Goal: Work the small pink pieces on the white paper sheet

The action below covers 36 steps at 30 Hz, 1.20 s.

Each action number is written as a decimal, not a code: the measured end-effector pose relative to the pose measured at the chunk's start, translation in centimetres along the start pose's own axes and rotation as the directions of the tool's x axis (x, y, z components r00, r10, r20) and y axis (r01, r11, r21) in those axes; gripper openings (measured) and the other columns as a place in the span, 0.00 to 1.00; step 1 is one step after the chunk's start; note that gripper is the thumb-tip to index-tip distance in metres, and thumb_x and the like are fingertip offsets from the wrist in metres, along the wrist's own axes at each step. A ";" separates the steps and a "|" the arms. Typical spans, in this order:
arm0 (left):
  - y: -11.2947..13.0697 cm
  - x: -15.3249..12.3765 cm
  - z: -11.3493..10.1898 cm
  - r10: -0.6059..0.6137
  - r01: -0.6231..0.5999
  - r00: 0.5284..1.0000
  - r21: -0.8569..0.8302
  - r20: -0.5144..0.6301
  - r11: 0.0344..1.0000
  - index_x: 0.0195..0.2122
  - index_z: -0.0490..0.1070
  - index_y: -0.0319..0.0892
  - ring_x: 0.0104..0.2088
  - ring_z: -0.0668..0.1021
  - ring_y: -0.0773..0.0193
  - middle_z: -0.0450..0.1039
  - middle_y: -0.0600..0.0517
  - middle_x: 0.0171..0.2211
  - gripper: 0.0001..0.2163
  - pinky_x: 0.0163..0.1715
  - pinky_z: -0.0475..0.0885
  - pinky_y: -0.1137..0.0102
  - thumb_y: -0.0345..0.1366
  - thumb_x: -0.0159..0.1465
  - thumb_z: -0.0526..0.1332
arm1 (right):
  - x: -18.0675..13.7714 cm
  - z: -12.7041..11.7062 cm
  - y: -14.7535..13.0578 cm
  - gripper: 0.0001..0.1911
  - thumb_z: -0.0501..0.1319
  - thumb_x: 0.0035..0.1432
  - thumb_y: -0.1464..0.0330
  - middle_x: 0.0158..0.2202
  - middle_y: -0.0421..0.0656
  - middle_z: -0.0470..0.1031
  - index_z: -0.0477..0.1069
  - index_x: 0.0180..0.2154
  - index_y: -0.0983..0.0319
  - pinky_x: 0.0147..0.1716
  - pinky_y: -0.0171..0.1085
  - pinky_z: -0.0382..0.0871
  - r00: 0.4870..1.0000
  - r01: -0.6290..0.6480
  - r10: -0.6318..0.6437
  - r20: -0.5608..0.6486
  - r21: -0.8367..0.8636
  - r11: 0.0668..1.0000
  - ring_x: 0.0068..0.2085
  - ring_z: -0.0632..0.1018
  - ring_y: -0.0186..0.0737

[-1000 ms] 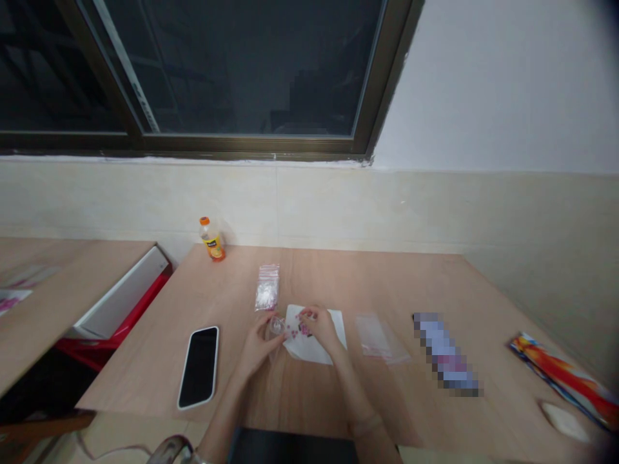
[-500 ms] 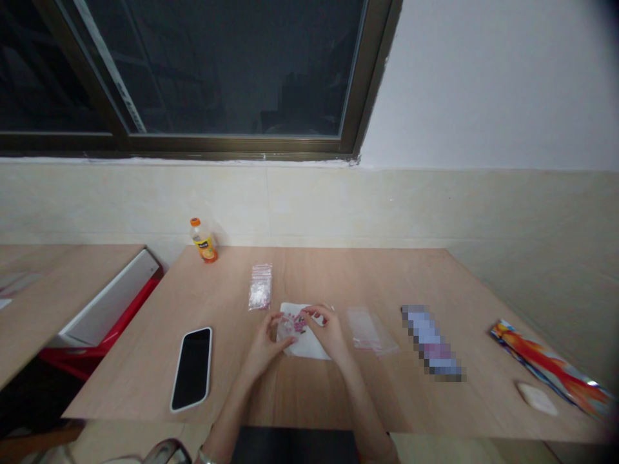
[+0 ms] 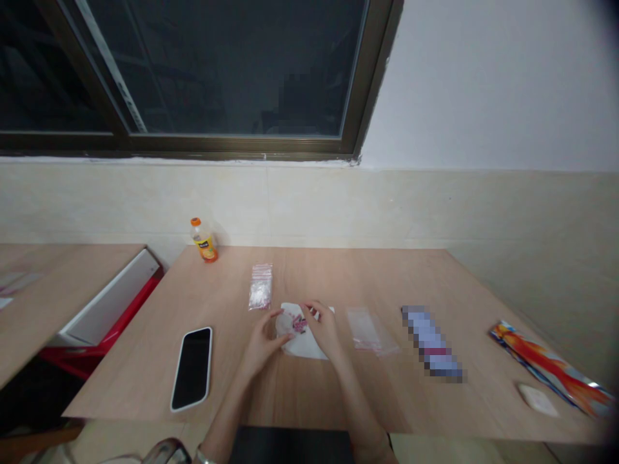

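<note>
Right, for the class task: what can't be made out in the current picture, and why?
All in the head view:
Pink bits: too small to identify or count.
Right hand: too small to tell whether it pinches anything.
Left hand: too small to tell whether it grips anything.
Flat item: hidden by pixelation.
Bottle: label print too small to read.
Wristband: cut off by the bottom edge.

I moved my left hand (image 3: 261, 343) and the clear container (image 3: 284, 326) over the paper's (image 3: 305, 348) left edge; my right fingertips (image 3: 304, 307) shifted toward the tabletop's (image 3: 338, 277) back edge.
</note>
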<state>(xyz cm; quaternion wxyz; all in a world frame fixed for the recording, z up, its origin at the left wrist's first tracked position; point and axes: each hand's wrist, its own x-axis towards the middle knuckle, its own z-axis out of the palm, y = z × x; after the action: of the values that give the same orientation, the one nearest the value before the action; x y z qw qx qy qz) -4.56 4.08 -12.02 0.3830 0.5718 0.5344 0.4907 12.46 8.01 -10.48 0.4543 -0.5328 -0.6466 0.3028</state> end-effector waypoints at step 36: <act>-0.8 0.1 -0.9 -0.059 0.061 0.994 0.017 -0.089 0.998 0.43 0.74 0.42 0.49 0.75 0.51 0.76 0.46 0.45 0.22 0.54 0.64 0.56 0.40 0.47 0.71 | -1.8 1.4 0.5 0.11 0.58 0.57 0.63 0.29 0.44 0.73 0.75 0.31 0.61 0.33 0.36 0.66 0.993 -0.020 0.013 -0.114 -0.060 0.998 0.32 0.73 0.39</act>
<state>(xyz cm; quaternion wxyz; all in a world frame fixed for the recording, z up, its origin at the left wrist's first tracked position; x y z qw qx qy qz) -5.67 4.17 -12.61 0.3680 0.5368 0.5727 0.4985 11.42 6.56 -11.94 0.4712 -0.5682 -0.6242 0.2561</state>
